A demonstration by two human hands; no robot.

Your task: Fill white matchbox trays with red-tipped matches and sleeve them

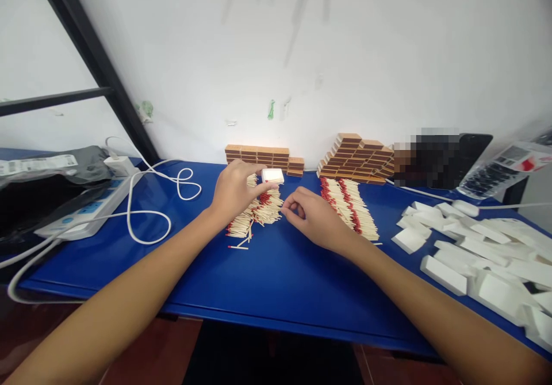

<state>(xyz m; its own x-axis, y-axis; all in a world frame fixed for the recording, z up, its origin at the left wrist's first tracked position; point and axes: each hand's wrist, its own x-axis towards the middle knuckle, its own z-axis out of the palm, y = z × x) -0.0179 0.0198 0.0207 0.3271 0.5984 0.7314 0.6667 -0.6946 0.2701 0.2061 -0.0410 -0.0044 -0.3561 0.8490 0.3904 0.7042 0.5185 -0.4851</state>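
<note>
1. Your left hand has one small white tray gripped between thumb and fingertips. It sits just above the left match pile, mid-way along the blue counter.
2. Your right hand is drawn narrow, with its fingertips curled against that pile's right edge. I cannot tell whether any sticks are pinched.
3. As I read it, the step in hand is gathering sticks beside the held tray. The next move calls for a light pinch, with the sticks parallel and the heads one way, and the tray kept level and close.
4. There are two piles of matches: the one under your hands and a second match pile just right of your right hand. About two stray matches lie at the first pile's near edge.
5. There are two stacks of brown sleeves against the wall: a low stack and a taller slanted stack.
6. Far right is one heap of white trays, well over a dozen and too jumbled for an exact count.
7. Outermost on the left is one power strip with a looped white cable. On the right is one calculator.
</note>
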